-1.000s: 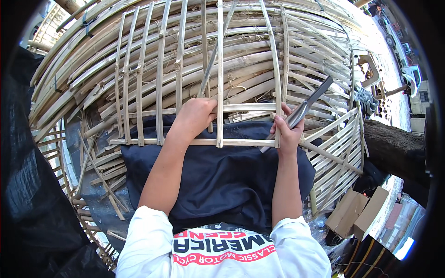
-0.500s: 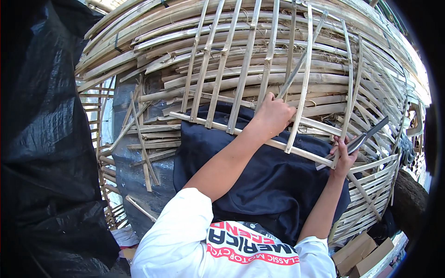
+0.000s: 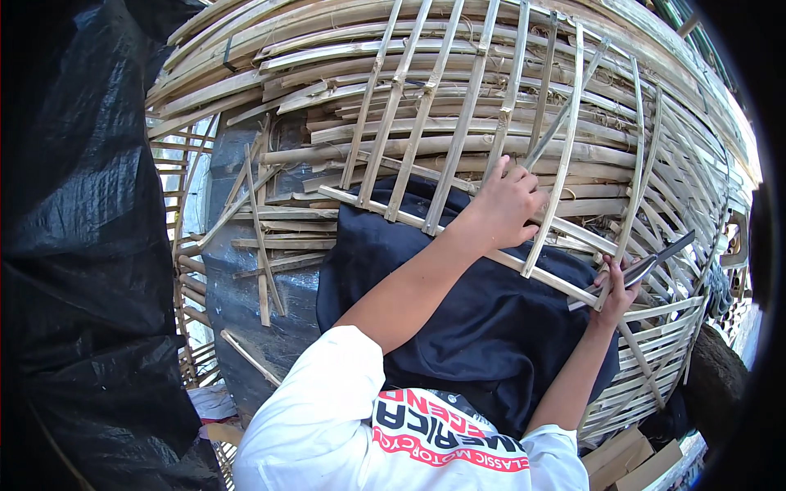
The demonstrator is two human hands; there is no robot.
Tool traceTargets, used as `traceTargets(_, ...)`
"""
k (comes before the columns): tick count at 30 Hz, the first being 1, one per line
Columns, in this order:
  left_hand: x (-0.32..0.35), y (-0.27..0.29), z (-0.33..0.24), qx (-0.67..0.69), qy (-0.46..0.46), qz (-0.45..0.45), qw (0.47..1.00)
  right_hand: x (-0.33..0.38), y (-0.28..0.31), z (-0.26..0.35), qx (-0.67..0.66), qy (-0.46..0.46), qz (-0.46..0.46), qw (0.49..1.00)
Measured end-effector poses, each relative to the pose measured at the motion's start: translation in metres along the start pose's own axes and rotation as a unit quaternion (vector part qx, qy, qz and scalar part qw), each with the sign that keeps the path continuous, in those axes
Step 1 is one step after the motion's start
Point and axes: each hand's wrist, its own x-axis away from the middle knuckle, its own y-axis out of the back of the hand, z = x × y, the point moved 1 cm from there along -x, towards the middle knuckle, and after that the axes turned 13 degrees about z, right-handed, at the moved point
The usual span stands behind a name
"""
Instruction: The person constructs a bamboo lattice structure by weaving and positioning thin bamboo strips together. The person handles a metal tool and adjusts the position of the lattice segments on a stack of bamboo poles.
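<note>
A ladder-like frame of split bamboo slats [image 3: 465, 123] leans across my lap, its near rail [image 3: 393, 214] lying over a dark cloth [image 3: 458, 303]. My left hand [image 3: 506, 204] is over the middle of the frame, its fingers loosened and apart among the slats. Beside those fingers is the lower part of a slanting bamboo strip [image 3: 565, 114]; its end is hidden by the hand. At the right end of the rail, my right hand [image 3: 614, 293] is closed round a long knife [image 3: 643, 268], also touching the frame's corner. The knife's grip is partly hidden by the fingers.
Long split bamboo lengths [image 3: 352, 69] are stacked behind the frame. Loose bamboo offcuts [image 3: 266, 237] lie on the left over a dark sheet [image 3: 225, 295]. Black plastic sheeting [image 3: 82, 245] hangs far left. Woven bamboo lattice [image 3: 655, 352] and cardboard [image 3: 626, 458] are at right.
My left hand has loosened from its closed hold on the slanting strip, its fingers spreading. The whole view has shifted slightly; the right hand keeps the knife at the frame's corner.
</note>
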Motion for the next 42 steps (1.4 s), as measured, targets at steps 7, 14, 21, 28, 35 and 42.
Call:
traceTargets(7, 0.086, 0.075, 0.105, 0.167, 0.374, -0.122, 0.904, 0.001, -0.002, 0.004, -0.004, 0.007, 0.012, 1.0)
traceTargets(14, 0.203, 0.002, 0.243, 0.353, 0.535, 0.136, 0.755, 0.002, -0.008, 0.008, -0.009, 0.004, 0.001, 1.0)
traceTargets(21, 0.223, -0.001, 0.247, 0.639, 0.42, 0.031, 0.644, 0.0, -0.011, 0.013, -0.009, 0.018, 0.012, 1.0)
traceTargets(28, 0.224, 0.008, 0.234, 0.669, 0.32, -0.024, 0.67, -0.001, -0.005, 0.009, -0.001, 0.013, 0.01, 1.0)
traceTargets(35, 0.217, 0.002, 0.224, 0.695, 0.256, -0.077, 0.668, -0.001, -0.007, 0.008, -0.01, 0.025, 0.016, 0.999)
traceTargets(42, 0.216, -0.01, 0.228, 0.656, 0.259, -0.134, 0.697, 0.001, -0.011, 0.007, -0.012, 0.014, 0.032, 0.999)
